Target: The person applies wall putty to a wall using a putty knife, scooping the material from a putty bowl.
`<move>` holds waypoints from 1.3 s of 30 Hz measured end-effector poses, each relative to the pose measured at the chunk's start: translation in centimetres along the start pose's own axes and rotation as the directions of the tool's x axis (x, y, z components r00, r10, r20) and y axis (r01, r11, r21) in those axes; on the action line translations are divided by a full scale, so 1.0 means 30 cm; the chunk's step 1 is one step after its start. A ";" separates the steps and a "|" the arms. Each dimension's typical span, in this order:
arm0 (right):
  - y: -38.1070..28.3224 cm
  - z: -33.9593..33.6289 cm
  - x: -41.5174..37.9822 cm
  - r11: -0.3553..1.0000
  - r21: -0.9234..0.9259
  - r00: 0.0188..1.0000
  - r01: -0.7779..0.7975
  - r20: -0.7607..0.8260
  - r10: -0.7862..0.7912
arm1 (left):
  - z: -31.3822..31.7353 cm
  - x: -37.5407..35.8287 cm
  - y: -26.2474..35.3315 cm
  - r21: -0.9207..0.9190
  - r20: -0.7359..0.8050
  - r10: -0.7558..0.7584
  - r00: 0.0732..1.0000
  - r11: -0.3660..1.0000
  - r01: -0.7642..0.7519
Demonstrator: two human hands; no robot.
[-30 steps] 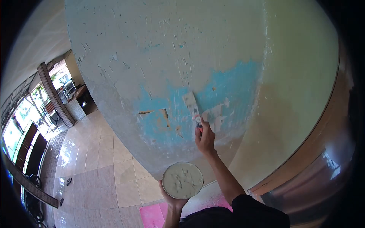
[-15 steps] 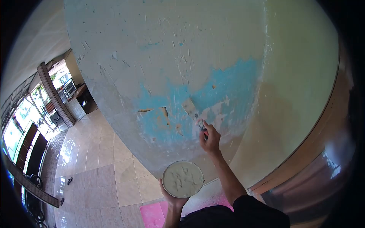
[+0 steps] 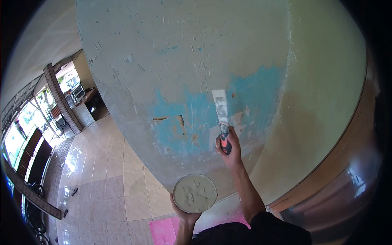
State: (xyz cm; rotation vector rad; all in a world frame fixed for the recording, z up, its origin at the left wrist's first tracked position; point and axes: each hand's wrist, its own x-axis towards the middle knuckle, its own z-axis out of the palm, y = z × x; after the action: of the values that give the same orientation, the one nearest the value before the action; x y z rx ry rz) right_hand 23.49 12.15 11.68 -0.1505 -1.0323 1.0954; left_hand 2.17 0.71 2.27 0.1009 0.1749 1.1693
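Note:
My right hand (image 3: pixel 229 148) is closed round the black and red handle of a putty knife (image 3: pixel 221 107). The broad blade points up in front of the wall (image 3: pixel 163 69); I cannot tell whether it touches. Low in front of me, my left hand (image 3: pixel 186 213) supports a round container (image 3: pixel 195 193) of pale, lumpy paste from below and from its left side. Behind the knife, the wall shows a patch of blue paint (image 3: pixel 257 87) under grey coating, with torn brown spots at its left.
A greenish wall (image 3: pixel 318 81) adjoins on the right, with a brown wooden surface (image 3: pixel 286 200) below. Pink sheeting (image 3: pixel 163 230) lies on the tiled floor (image 3: pixel 110 163). Far left stand a pillar (image 3: pixel 63 98) and a dark gate (image 3: pixel 36 153).
The putty knife has swung more upright, its blade higher and farther right, showing more of its handle. The view has shifted slightly. My left hand still holds the container.

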 end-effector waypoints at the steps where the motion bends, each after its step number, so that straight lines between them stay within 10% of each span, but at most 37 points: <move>1: -0.013 0.008 -0.009 0.997 0.030 0.997 -0.070 0.012 0.070 | 0.003 -0.002 0.001 -0.002 -0.002 0.000 1.000 1.000 0.000; 5: -0.070 0.039 -0.055 0.956 0.218 0.975 -0.198 -0.060 0.215 | 0.021 0.004 -0.001 -0.020 0.011 0.009 1.000 1.000 -0.009; 12: -0.150 -0.030 -0.295 0.902 -0.320 0.957 -0.291 -0.099 0.274 | 0.123 0.006 0.031 -0.078 0.057 0.023 0.998 0.997 -0.019; 15: -0.213 -0.033 -0.422 0.499 -0.866 1.000 -0.005 -0.013 -0.012 | 0.197 0.020 0.029 -0.008 0.072 0.034 0.997 0.999 -0.033; 21: -0.357 -0.002 -0.528 0.134 -0.975 0.982 0.176 0.184 0.047 | 0.219 0.048 -0.001 -0.241 0.185 -0.071 0.980 0.964 0.115; 28: -0.492 -0.035 -0.583 -0.100 -0.919 0.923 0.381 0.371 0.103 | 0.244 0.073 -0.062 -0.029 0.022 -0.117 0.993 0.993 0.117; 39: -0.424 -0.058 -0.584 0.193 -0.977 0.994 0.090 0.075 -0.084 | 0.201 0.059 -0.063 -0.060 -0.047 -0.109 0.993 0.993 0.106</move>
State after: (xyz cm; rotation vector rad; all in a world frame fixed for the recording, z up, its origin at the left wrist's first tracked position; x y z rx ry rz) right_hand 31.98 -7.32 7.14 -1.1506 -1.6166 0.1109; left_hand 5.67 1.67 7.73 0.0117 0.1885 1.0686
